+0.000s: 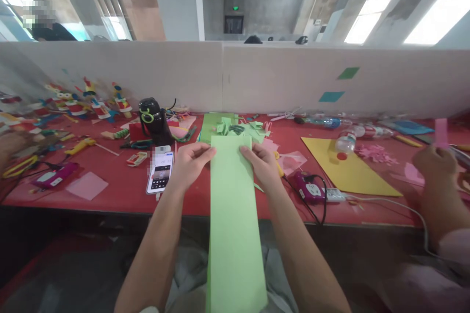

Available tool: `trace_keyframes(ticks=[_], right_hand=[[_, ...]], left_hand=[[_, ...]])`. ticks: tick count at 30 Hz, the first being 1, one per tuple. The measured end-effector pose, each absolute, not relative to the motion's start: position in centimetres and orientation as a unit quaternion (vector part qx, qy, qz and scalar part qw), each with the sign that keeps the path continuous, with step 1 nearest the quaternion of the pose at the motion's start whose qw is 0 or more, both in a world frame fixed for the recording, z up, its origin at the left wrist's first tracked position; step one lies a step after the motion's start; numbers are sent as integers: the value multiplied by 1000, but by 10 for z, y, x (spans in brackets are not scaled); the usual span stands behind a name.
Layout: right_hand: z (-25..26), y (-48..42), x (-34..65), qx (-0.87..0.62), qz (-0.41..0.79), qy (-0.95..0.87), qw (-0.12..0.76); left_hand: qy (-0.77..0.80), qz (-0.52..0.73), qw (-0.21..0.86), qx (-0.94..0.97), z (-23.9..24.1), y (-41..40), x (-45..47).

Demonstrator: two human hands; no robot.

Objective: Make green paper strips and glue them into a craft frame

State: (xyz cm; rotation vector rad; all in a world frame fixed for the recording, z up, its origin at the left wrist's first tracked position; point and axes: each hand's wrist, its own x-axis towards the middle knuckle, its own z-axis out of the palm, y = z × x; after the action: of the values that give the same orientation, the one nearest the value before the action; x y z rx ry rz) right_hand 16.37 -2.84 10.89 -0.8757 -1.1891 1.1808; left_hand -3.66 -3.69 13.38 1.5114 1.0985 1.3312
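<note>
A long strip of light green paper (233, 215) runs from the red table (121, 190) down over my lap. My left hand (191, 162) pinches its far left corner, fingers closed on the edge. My right hand (261, 161) grips the far right corner the same way. Just beyond the strip's far end lies a pile of green paper scraps (238, 128) on a darker green sheet (211, 124).
A phone (160, 172) lies left of my left hand, with a black bottle (154, 120) behind it. A yellow sheet (348, 168), a purple power strip (312, 189) and plastic bottles (348, 138) sit to the right. Another person's hand (433, 166) works at the right edge. Paper figures (91, 100) stand at far left.
</note>
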Motion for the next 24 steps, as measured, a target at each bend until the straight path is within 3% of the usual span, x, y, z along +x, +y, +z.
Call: trace_keyframes(ticks=[9,24], right_hand=[[14,-31,170,-444,499,-486,564],[-9,-34,171,-488,426,-564,512]], left_hand=[[471,497,495,535,27,-21,-32],[484,503,489,523,-5,-25,-37]])
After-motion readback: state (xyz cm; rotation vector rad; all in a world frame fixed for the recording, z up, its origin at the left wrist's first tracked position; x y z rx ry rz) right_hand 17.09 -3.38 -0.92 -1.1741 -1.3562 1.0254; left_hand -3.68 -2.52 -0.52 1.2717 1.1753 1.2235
